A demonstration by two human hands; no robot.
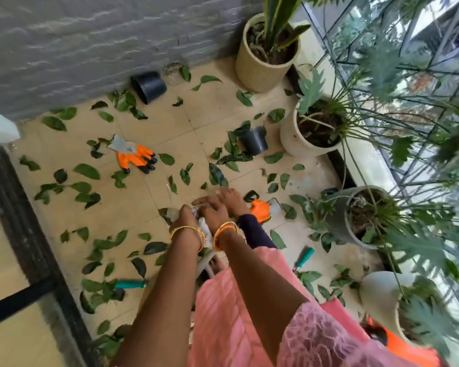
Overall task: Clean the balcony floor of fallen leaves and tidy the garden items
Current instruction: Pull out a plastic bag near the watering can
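**Mia:** What could go wrong here, from the left side over?

**Sam:** On the left, green leaves [86, 171] lie all over the tiled floor [170, 120]. Someone could slip on them. Near the bottom left, a teal-handled tool [130, 284] is half hidden in leaves. A foot could land on it.

**Mia:** And the orange glove [135, 156]?

**Sam:** It lies flat on the tiles, well apart from the hands.

**Mia:** What are the hands doing?

**Sam:** They are together in the middle. The left hand [184, 218] is curled around something white and crumpled. It is too blurry to say what. The right hand [217, 207] has its fingers stretched out flat on top. I can't tell if it holds anything.

**Mia:** And on the right?

**Sam:** A small dark pot [253, 140] lies tipped over beside a white planter [292, 136]. It could roll. Long plant stems hang low there, so an arm reaching for leaves could snag them.
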